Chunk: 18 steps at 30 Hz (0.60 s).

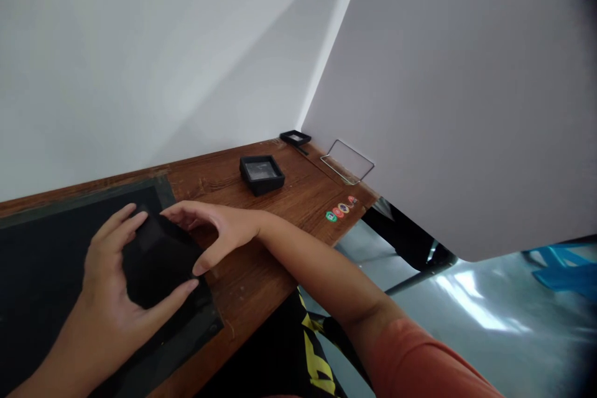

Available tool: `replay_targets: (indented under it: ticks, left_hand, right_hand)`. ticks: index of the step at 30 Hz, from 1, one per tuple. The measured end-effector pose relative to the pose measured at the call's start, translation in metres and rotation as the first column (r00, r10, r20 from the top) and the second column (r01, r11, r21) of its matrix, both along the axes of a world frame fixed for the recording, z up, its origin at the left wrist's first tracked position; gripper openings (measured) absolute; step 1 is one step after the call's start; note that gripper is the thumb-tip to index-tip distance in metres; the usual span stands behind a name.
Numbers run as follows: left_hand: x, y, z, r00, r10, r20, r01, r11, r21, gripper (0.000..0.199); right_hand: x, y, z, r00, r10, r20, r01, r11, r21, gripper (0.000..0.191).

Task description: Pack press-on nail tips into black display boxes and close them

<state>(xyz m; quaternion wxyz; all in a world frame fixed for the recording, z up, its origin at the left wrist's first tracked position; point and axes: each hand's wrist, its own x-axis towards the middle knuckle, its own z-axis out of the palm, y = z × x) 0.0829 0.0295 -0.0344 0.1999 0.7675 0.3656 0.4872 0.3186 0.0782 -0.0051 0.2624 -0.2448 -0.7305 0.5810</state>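
A plain black box (163, 252) is between my two hands above the dark mat, its outline hard to make out against the black. My left hand (109, 280) curves round its left side, with the fingertips at the far edge and the thumb at the near edge. From the right, my right hand (224, 230) holds its other side, the thumb on the near corner and the fingers at the far side. What lies under the box is hidden.
The dark mat (51, 249) lies on a wooden table (252, 280). Further right are a black open-topped tray (262, 175), a smaller black tray (295, 137), a bent wire frame (354, 161) and several round stickers (342, 208). White panels (443, 87) border the back and right side. A blue stool (564, 267) stands beyond.
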Motion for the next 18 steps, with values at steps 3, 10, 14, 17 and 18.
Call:
replay_targets:
  ticks: [3,10,14,17,18]
  left_hand:
    - [0.0,-0.002,0.004,0.993,-0.025,-0.116,0.039,0.992,0.123,0.109]
    - [0.003,-0.005,0.002,0.993,-0.062,-0.102,0.08,0.978,0.193,0.105]
    - [0.006,-0.01,0.002,0.997,-0.054,-0.056,0.061,0.988,0.141,0.099]
    - [0.006,-0.012,0.004,0.998,-0.05,-0.04,0.054,0.994,0.093,0.093]
    - [0.006,-0.012,0.005,0.998,-0.051,-0.048,0.054,0.995,0.081,0.091]
  right_hand:
    - [-0.002,-0.004,0.0,0.997,0.065,-0.052,-0.07,0.991,-0.114,0.086]
    - [-0.007,-0.012,-0.001,0.99,0.117,-0.078,-0.136,0.944,-0.3,0.088]
    - [-0.007,-0.012,-0.003,0.988,0.123,-0.092,-0.147,0.937,-0.317,0.093]
    - [-0.005,-0.012,-0.004,0.986,0.128,-0.102,-0.154,0.939,-0.308,0.099]
    - [-0.005,-0.012,-0.004,0.986,0.128,-0.103,-0.153,0.943,-0.296,0.1]
